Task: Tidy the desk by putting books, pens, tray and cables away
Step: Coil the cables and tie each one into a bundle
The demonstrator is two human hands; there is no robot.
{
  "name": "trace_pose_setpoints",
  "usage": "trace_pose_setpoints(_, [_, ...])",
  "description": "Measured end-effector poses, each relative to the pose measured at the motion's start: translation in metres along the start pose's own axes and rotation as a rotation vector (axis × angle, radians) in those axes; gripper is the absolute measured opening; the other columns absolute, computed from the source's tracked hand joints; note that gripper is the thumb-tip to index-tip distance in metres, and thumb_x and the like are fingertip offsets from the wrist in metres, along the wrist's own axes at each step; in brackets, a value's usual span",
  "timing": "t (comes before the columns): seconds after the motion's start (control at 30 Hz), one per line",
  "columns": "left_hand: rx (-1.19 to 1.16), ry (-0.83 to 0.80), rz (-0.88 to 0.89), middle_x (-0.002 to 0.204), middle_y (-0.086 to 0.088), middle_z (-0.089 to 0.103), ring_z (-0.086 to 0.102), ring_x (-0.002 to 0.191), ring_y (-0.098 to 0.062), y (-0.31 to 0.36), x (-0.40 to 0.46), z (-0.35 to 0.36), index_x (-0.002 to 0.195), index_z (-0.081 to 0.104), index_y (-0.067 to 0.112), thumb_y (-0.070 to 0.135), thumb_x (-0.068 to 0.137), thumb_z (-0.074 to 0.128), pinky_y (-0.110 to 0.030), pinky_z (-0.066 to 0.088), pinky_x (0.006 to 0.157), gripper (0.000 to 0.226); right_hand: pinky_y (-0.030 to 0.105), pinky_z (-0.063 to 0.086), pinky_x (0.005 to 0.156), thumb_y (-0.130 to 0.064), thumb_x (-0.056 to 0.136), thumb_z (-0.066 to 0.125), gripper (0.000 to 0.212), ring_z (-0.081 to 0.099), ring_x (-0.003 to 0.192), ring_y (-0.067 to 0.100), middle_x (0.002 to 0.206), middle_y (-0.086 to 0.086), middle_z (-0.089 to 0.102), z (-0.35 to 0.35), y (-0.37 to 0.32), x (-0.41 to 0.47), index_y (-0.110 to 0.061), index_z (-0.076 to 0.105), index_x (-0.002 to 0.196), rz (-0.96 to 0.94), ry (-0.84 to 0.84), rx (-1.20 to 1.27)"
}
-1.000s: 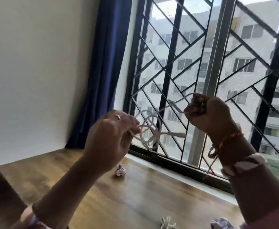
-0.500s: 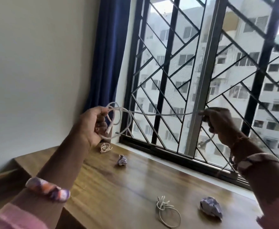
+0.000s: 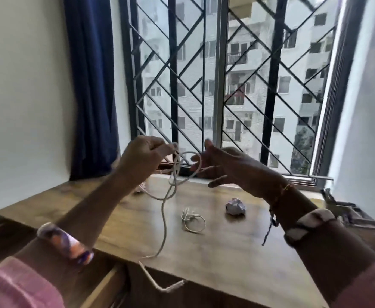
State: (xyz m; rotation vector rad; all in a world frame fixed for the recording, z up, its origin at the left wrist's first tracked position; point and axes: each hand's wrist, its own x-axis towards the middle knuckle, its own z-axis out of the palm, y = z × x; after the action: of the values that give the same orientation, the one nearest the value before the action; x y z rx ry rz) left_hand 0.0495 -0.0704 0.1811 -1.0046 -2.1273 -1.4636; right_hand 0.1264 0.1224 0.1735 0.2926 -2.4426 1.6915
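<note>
White cable (image 3: 175, 174): pinched in L hand (image 3: 143, 155); R hand (image 3: 228, 167) has let go, fingers now spread. Tail now dangles past desk (image 3: 237, 252) edge; coiling unfinished.

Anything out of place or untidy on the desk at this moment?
Yes. A crumpled paper ball lies loose on the wooden desk, beside a small coiled cable. The white cable pinched by the left hand is only part looped; its plug end dangles past the desk's front edge.
</note>
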Motion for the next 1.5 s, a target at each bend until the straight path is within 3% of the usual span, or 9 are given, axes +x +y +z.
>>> trace_pose_setpoints(0.27, [0.072,-0.115,0.273,0.036,0.009,0.038,0.031,0.036,-0.003,0.027,-0.006,0.006,0.045,0.049,0.020,0.057,0.075,0.063,-0.015,0.026,0.040,0.050,0.030,0.055,0.057,-0.011,0.093,0.049,0.019,0.066,0.055,0.009,0.050,-0.004,0.059,-0.023,-0.010,-0.045,-0.011,0.057,0.076,0.056,0.502,0.668])
trace_pose_setpoints(0.43, [-0.523,-0.193,0.024,0.044,0.000,0.054,0.053,0.050,-0.021,0.025,0.001,0.010,0.042,0.060,0.014,0.069,0.057,0.069,-0.025,0.049,0.055,0.058,0.025,0.053,0.042,-0.001,0.094,0.038,0.027,0.055,0.034,0.007,0.040,0.000,0.050,-0.054,0.005,-0.065,-0.010,0.047,0.070,0.064,0.739,0.969])
trace_pose_setpoints(0.67, [0.312,-0.647,0.319,0.075,0.014,0.070,0.062,0.074,0.011,0.017,0.012,0.044,0.054,0.070,0.011,0.040,0.059,0.068,-0.015,0.048,0.069,0.030,0.008,0.027,0.031,0.000,0.095,0.033,0.032,0.024,0.022,0.003,0.037,-0.006,0.036,-0.079,-0.018,-0.075,-0.013,0.043,0.068,-0.077,0.793,0.950])
trace_pose_setpoints(0.77, [0.397,-0.529,0.411,0.084,0.007,0.070,0.059,0.073,0.013,0.023,0.026,0.065,0.078,0.073,0.015,0.031,0.066,0.080,-0.015,0.046,0.074,0.021,0.011,0.024,0.032,-0.010,0.097,0.040,0.026,0.025,0.029,0.003,0.050,-0.007,0.040,-0.082,-0.036,-0.072,-0.014,0.047,0.073,-0.135,0.704,0.806])
trace_pose_setpoints(0.87, [-0.013,-0.320,0.353,0.094,0.010,0.068,0.063,0.083,0.007,0.048,0.032,0.089,0.096,0.065,0.033,0.053,0.058,0.076,-0.010,0.051,0.073,0.044,0.014,0.022,0.035,-0.012,0.097,0.044,0.018,0.024,0.037,0.004,0.054,-0.006,0.042,-0.086,-0.047,-0.065,-0.012,0.054,0.082,-0.196,0.636,0.621])
trace_pose_setpoints(1.0, [-0.161,-0.445,0.336,0.110,0.001,0.062,0.063,0.099,-0.012,0.073,0.044,0.130,0.115,0.057,0.025,0.025,0.069,0.076,-0.027,0.055,0.082,0.050,0.014,0.023,0.033,-0.013,0.095,0.049,0.015,0.026,0.035,0.002,0.057,-0.004,0.045,-0.097,-0.047,-0.043,-0.012,0.056,0.082,-0.249,0.576,0.432])
trace_pose_setpoints(1.17, [-0.214,-0.256,0.294,0.072,-0.007,0.066,0.064,0.055,-0.010,0.041,0.092,0.168,0.075,0.063,0.020,-0.004,0.082,0.063,-0.035,0.058,0.058,0.025,0.016,0.024,0.037,-0.012,0.093,0.053,0.015,0.030,0.037,0.004,0.060,-0.003,0.048,-0.141,-0.038,-0.010,-0.013,0.059,0.079,-0.267,0.761,0.285])
trace_pose_setpoints(1.3, [-0.097,-0.254,0.352,0.057,0.020,0.064,0.060,0.053,0.009,-0.003,0.125,0.174,0.083,0.068,0.015,-0.005,0.081,0.064,-0.005,0.043,0.051,0.021,0.014,0.027,0.036,-0.002,0.091,0.049,0.019,0.033,0.031,0.002,0.059,-0.003,0.047,-0.195,-0.029,0.024,-0.012,0.058,0.078,-0.243,0.915,0.417])
trace_pose_setpoints(1.5, [-0.041,-0.137,0.290,0.064,0.023,0.068,0.061,0.060,0.006,-0.068,0.158,0.168,0.072,0.070,0.048,-0.005,0.075,0.070,-0.005,0.044,0.057,0.052,0.009,0.021,0.031,0.002,0.089,0.042,0.034,0.025,0.023,0.002,0.030,-0.009,0.037,-0.270,-0.006,0.061,-0.013,0.044,0.058,-0.222,0.999,0.613])
